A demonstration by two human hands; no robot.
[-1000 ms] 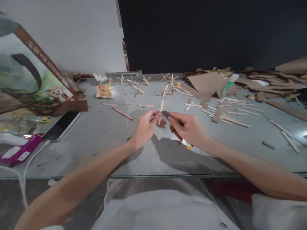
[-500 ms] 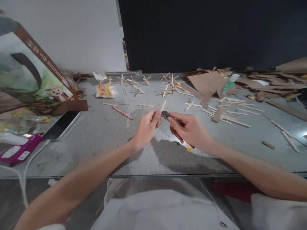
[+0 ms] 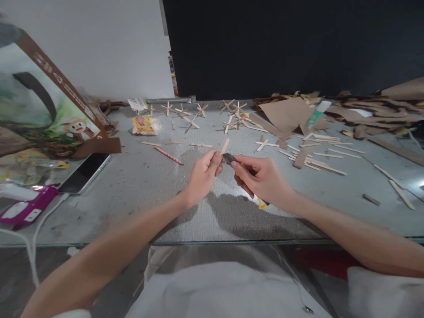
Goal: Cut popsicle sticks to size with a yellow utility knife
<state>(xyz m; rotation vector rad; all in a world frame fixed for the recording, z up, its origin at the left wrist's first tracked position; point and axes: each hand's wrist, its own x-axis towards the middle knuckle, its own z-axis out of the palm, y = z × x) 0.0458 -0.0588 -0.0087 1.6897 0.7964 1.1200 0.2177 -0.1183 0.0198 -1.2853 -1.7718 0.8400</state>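
Over the table (image 3: 132,185), centre of head view, pinching a wooden stick (image 3: 225,144) in the left hand (image 3: 202,174), with far end exposed, presumably for access, and gripping a cutter-like tool (image 3: 229,158) at its right between clamped fingers of the right hand (image 3: 261,174), presumably for control.

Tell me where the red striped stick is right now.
In the head view, the red striped stick lies on the tabletop left of centre, between the phone and the left hand, closer to the latter.
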